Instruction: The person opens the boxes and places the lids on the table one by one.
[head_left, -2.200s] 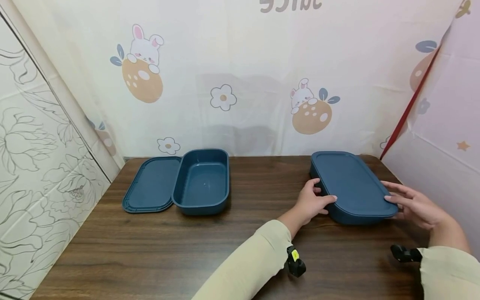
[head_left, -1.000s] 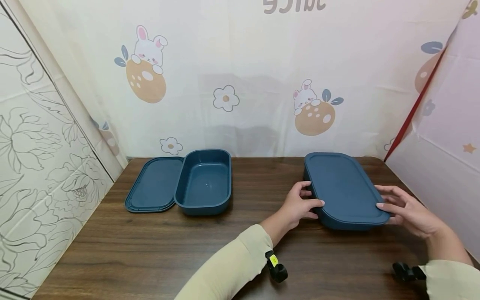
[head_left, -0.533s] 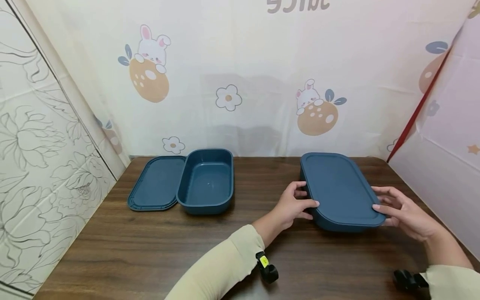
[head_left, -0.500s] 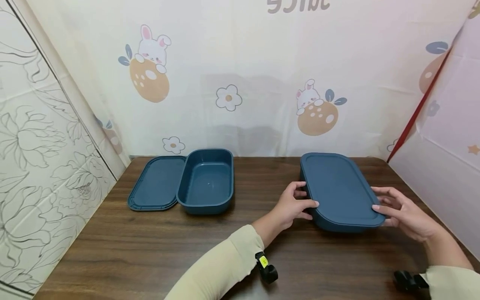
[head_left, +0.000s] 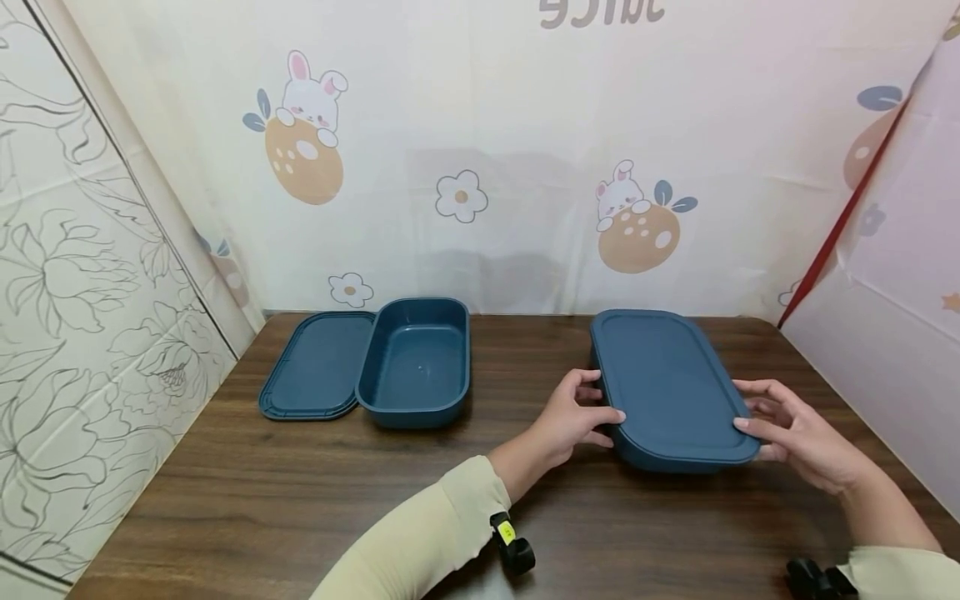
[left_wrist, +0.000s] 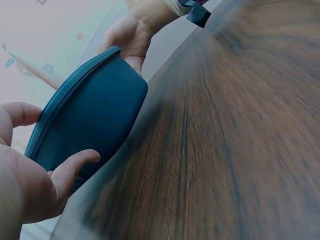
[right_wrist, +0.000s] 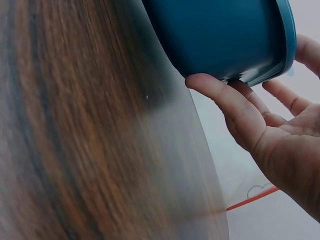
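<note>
A blue food container (head_left: 660,461) stands at the right of the head view, its flat blue lid (head_left: 667,383) lying over the top. My left hand (head_left: 566,421) grips its near left side, thumb on the lid's edge and fingers along the wall. On the opposite side my right hand (head_left: 802,440) holds the near right corner, thumb on the rim and fingers below it. Both wrist views show the container's wall (left_wrist: 100,110) close over the table, with a dark shadow beside it. What is inside is hidden by the lid.
A second blue container (head_left: 408,419), uncovered and with nothing in it, stands left of centre on the dark wooden table (head_left: 300,500). A loose blue lid (head_left: 318,367) lies against its left side. A patterned curtain (head_left: 517,108) hangs behind the table.
Both hands have moved the lidded container left and slightly nearer to me, their hold on it kept. The head view has turned a little. The other container and loose lid stay in place.
</note>
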